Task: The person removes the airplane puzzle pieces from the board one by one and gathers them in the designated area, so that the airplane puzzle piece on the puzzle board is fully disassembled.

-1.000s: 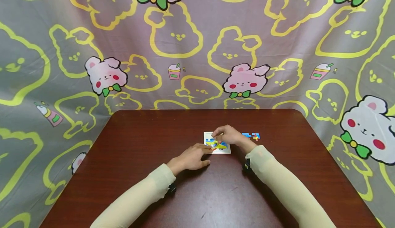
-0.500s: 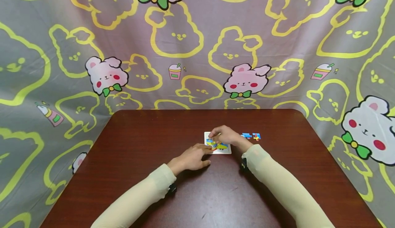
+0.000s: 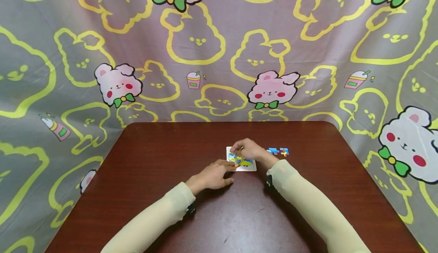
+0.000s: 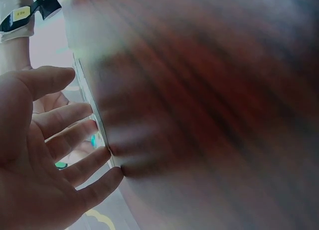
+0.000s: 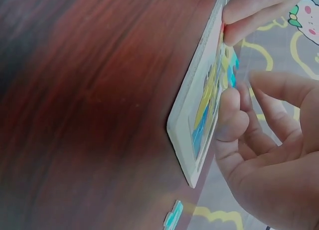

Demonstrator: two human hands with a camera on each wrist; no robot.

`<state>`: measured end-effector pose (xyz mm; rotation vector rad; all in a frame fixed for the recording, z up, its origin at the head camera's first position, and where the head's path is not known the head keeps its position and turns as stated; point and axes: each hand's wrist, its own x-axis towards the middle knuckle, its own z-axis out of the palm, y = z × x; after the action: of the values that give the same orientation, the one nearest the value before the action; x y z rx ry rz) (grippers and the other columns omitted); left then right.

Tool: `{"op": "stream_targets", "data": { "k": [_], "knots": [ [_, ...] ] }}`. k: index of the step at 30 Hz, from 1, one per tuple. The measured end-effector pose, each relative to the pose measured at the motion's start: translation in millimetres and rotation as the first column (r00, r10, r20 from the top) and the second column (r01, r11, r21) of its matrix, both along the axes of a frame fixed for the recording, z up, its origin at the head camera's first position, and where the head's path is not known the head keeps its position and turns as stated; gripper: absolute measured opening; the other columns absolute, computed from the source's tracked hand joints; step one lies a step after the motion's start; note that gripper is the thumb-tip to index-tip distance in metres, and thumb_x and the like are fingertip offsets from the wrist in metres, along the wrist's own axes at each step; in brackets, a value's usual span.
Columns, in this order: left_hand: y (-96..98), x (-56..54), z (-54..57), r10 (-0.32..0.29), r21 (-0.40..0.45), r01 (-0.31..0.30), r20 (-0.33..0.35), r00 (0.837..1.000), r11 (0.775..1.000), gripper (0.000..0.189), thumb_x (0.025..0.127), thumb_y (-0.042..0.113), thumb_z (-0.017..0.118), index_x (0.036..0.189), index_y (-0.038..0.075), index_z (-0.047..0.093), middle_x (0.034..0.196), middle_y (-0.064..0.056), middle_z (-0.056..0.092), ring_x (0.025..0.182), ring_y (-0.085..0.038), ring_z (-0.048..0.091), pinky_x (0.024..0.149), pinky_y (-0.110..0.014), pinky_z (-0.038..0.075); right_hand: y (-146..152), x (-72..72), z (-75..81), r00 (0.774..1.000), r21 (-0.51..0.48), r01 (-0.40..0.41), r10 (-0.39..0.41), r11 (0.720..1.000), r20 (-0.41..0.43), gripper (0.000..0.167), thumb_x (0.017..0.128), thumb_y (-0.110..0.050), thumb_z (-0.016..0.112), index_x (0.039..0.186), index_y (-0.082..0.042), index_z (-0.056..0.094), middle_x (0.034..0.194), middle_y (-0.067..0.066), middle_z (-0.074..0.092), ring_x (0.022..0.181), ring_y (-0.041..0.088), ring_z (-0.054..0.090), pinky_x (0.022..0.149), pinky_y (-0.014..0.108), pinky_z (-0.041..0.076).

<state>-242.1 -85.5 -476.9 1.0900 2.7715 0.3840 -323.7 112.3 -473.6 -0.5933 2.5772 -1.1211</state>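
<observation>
A white-framed jigsaw board (image 3: 251, 168) with a blue and yellow picture lies flat on the table. My left hand (image 3: 215, 175) rests its extended fingers on the board's left side. Over the upper part of the board is my right hand (image 3: 249, 149), its fingers curled and its thumb low beside the frame. In the right wrist view, a small blue and yellow puzzle piece (image 5: 231, 68) stands raised from the board at the right fingertips, which seem to pinch it. The fingers hide part of that contact.
Loose blue puzzle pieces (image 3: 273, 150) lie to the right of the board, one with red and yellow on it (image 3: 284, 152). The brown table (image 3: 164, 146) reaches back to a patterned curtain (image 3: 219, 55).
My right hand has shifted slightly left over the board, uncovering more of the loose pieces at right. The left hand has stayed in place.
</observation>
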Motion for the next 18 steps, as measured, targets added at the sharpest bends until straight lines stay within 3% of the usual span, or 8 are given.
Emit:
{"op": "stream_targets", "data": {
  "k": [7, 18],
  "knots": [
    [-0.5, 0.5, 1.0, 0.005, -0.005, -0.005, -0.005, 1.0, 1.0, 0.047, 0.095, 0.031, 0.064, 0.138, 0.012, 0.061, 0.148, -0.006, 0.054, 0.139, -0.029, 0.048, 0.113, -0.047, 0.043, -2.5, -0.1, 0.8, 0.999, -0.027, 0.012, -0.013, 1.0, -0.038, 0.019, 0.084, 0.004, 0.065, 0.098, -0.003, 0.075, 0.092, 0.01, 0.076, 0.082, 0.011, 0.066, 0.068, 0.022, 0.051],
    [-1.0, 0.5, 0.4, 0.005, -0.015, -0.005, -0.003, 1.0, 1.0, 0.047, 0.095, 0.032, 0.064, 0.138, 0.012, 0.061, 0.149, -0.005, 0.054, 0.14, -0.029, 0.047, 0.113, -0.049, 0.042, -3.4, -0.6, 1.7, 0.997, 0.0, 0.062, -0.062, 0.998, 0.039, 0.019, 0.083, 0.005, 0.067, 0.097, -0.006, 0.075, 0.093, 0.009, 0.075, 0.087, 0.016, 0.067, 0.067, 0.026, 0.055]
  ]
}}
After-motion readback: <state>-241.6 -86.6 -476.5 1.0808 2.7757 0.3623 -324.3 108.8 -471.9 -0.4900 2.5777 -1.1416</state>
